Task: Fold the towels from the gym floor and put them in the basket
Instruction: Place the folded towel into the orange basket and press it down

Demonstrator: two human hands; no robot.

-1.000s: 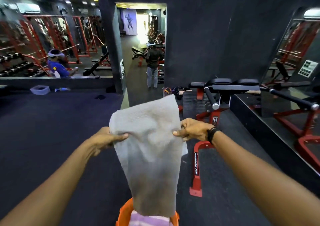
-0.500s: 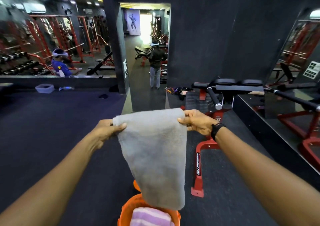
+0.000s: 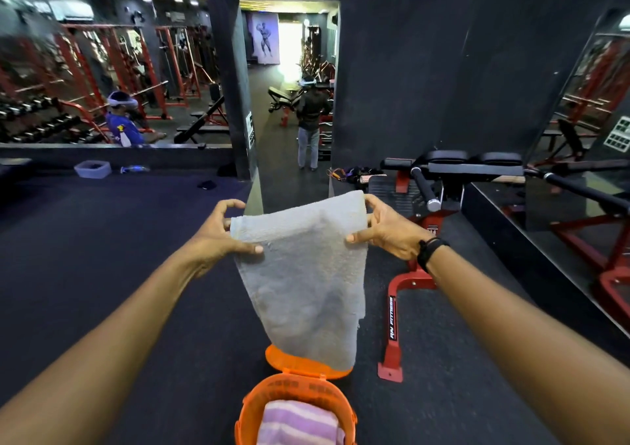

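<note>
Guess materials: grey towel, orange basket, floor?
Grey towel: looks like cotton terry, with a nubby looped surface and limp drape. Orange basket: likely moulded plastic, glossy, with slotted walls. Floor: matte dark, probably rubber or carpet matting; texture too fine to tell.

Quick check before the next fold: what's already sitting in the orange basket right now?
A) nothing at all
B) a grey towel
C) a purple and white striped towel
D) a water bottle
C: a purple and white striped towel lies inside the orange basket, while the grey towel hangs above it, held at its top corners by the left hand and right hand.
</note>
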